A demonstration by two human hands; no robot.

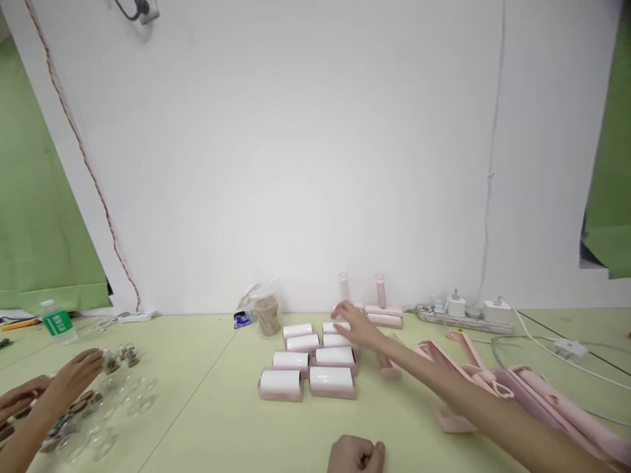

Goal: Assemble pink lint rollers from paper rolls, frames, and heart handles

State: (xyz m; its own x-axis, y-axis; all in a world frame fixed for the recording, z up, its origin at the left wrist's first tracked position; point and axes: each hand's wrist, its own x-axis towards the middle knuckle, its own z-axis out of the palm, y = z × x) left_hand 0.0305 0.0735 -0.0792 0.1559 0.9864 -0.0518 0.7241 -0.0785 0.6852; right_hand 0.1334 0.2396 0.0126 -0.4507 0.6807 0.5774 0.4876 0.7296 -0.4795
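Observation:
My right hand reaches in from the right over the back of two rows of lint rollers, its fingers bent and apart. It is at the rearmost white roll in the right row; whether it touches it I cannot tell. My left hand is a loose fist at the bottom edge, with no object showing in it. Nearest to it lies the front right lint roller, a white roll in a pink holder. The front left lint roller lies beside it.
Pink rollers with upright handles stand by the wall. Pink plastic parts lie beneath my right forearm. A power strip with cables sits at the back right. A bagged cup stands behind. At left, another person's hands handle small clear pieces.

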